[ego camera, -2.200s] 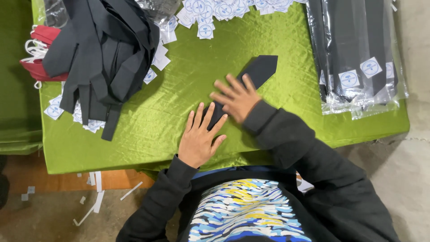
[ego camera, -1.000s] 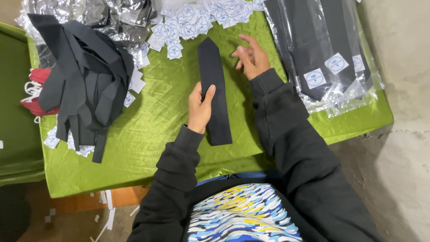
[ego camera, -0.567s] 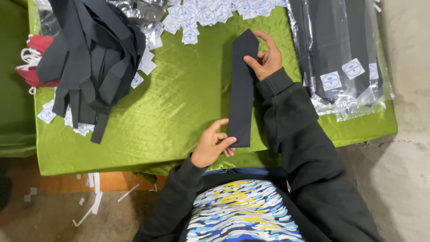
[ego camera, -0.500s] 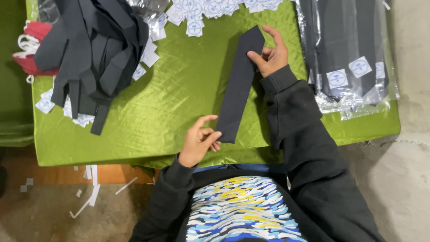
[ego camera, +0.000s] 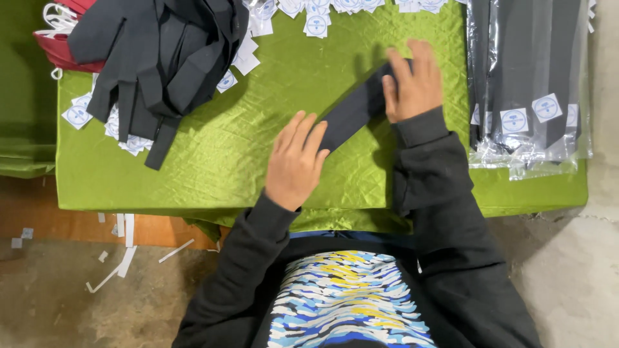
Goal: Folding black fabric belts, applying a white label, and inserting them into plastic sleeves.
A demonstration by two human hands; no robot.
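Observation:
A black necktie [ego camera: 353,111] lies folded short and slanted on the green cloth-covered table [ego camera: 213,174]. My left hand [ego camera: 296,158] lies flat with its fingertips on the tie's lower left end. At the tie's upper right end my right hand [ego camera: 412,80] presses down, fingers spread, and hides that end. Both hands are flat on the tie, not closed around it.
A heap of loose black ties [ego camera: 161,51] lies at the table's back left, over a red item [ego camera: 64,48]. White square tags [ego camera: 129,138] are scattered around it and along the back edge. Bagged ties in clear plastic [ego camera: 529,84] are stacked at the right. Paper scraps [ego camera: 119,264] litter the floor.
The tie, stretched long between my hands half a second ago, is now folded to about half its length. My left hand moved up onto its lower end.

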